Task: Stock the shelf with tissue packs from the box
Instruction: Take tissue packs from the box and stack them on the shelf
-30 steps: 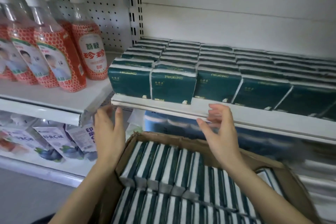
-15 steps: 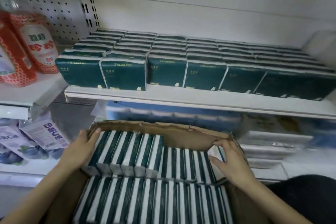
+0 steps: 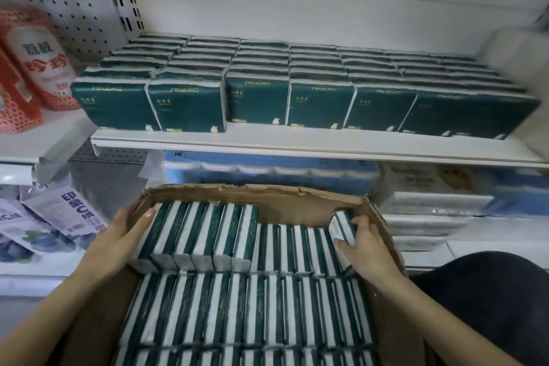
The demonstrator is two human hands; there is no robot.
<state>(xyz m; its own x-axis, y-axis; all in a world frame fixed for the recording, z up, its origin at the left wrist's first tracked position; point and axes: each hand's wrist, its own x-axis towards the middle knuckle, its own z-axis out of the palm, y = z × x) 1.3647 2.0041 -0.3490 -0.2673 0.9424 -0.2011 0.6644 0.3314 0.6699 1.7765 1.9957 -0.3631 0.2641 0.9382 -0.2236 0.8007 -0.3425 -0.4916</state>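
Both hands had dropped from the shelf (image 3: 297,145) lip, where they were a second before, into the cardboard box (image 3: 267,196). My right hand (image 3: 367,246) was now clamped on the end pack (image 3: 341,224) at the right of the far row; it stood tilted, proud of its neighbours. My left hand (image 3: 118,234) lay flat against the left end of the raised block of tissue packs (image 3: 202,234), thumb on top, gripping nothing.

Reading: next pick just begun. The shelved packs (image 3: 255,101) already covered one layer.

Packs: soft rectangular bricks, glossy dark-green film, white edges. Box: corrugated, rim torn. Shelf: smooth white, probably painted metal
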